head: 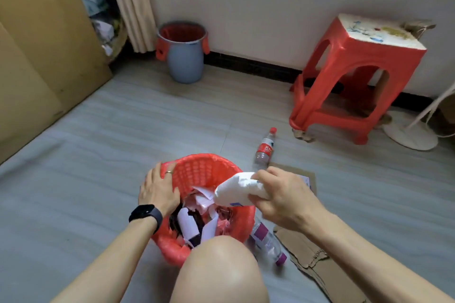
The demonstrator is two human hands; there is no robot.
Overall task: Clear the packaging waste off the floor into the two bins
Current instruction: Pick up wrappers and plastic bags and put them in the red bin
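White wrapper (236, 190) gripped over red bin (209, 167).

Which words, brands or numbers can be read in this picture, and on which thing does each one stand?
Nothing can be read for certain.
On the red-label bottle: white characters, too blurred.
On the purple-label bottle: print too blurred.
On the white packet in the right hand: a small blue mark, unreadable.
On the cardboard sticker: too small.
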